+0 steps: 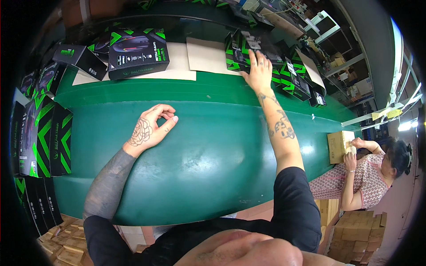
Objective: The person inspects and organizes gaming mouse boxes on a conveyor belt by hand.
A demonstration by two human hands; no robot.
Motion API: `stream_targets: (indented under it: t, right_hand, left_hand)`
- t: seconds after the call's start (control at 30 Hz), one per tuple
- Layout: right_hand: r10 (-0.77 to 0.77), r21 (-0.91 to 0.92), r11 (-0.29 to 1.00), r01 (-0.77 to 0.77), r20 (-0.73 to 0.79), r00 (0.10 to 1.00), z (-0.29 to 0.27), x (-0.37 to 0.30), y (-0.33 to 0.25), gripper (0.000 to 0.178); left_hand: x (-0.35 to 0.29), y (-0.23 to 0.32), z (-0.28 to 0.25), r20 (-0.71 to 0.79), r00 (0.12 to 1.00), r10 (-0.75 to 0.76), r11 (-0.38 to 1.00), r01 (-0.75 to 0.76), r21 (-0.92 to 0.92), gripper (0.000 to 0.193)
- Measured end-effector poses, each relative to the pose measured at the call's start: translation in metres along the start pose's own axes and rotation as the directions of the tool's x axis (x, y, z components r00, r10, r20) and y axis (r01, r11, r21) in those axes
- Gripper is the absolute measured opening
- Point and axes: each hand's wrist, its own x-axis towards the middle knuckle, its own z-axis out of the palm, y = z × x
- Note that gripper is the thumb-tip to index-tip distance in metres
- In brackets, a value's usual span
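Note:
My right hand (258, 73) reaches to the far side of the green table, fingers stretched out against a black and green box (237, 48). It looks laid on the box, not wrapped round it; the exact contact under the fingertips cannot be made out. Over the middle left of the table is my left hand (153, 127), loosely curled with a gap between thumb and fingers, holding nothing. Beyond it, a black mouse box (138, 53) with green chevrons rests on a brown cardboard sheet (182, 62).
Stacked black and green boxes (42, 137) line the left edge. More boxes (293, 82) lie right of my right hand. At the right, another person (368, 181) handles a brown carton (339, 144). Flattened cardboard (66, 241) lies below the table at lower left.

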Motion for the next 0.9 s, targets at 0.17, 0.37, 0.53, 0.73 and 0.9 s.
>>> stream_targets:
  t: [0.17, 0.37, 0.53, 0.73, 0.9]
  right_hand:
    - [-0.016, 0.141, 0.988, 0.055, -0.264, 0.964, -0.048, -0.033, -0.013, 0.056]
    - [0.347, 0.783, -0.564, -0.262, 0.513, 0.785, -0.119, -0.075, -0.064, 0.052]
    - [-0.167, 0.891, -0.094, -0.445, 0.426, 0.889, -0.114, -0.119, -0.109, 0.072]
    - [0.011, 0.699, 0.701, -0.139, 0.185, 0.983, -0.117, -0.063, -0.141, 0.045]
    - [0.240, 0.751, -0.604, -0.267, 0.491, 0.837, -0.074, -0.076, -0.142, 0.031]
  left_hand:
    - [-0.002, -0.010, 0.000, -0.020, 0.999, 0.030, 0.999, -0.030, -0.015, 0.026]
    - [-0.005, -0.017, 0.011, -0.041, 0.996, 0.082, 0.851, -0.091, -0.518, 0.070]
    - [-0.003, -0.014, 0.006, 0.039, 0.974, -0.222, 0.543, 0.157, -0.825, 0.076]
    - [-0.016, -0.014, 0.017, -0.010, 0.988, -0.152, 0.846, 0.124, -0.519, 0.073]
    - [-0.001, -0.022, 0.019, -0.038, 0.983, -0.178, 0.671, 0.093, -0.736, 0.079]
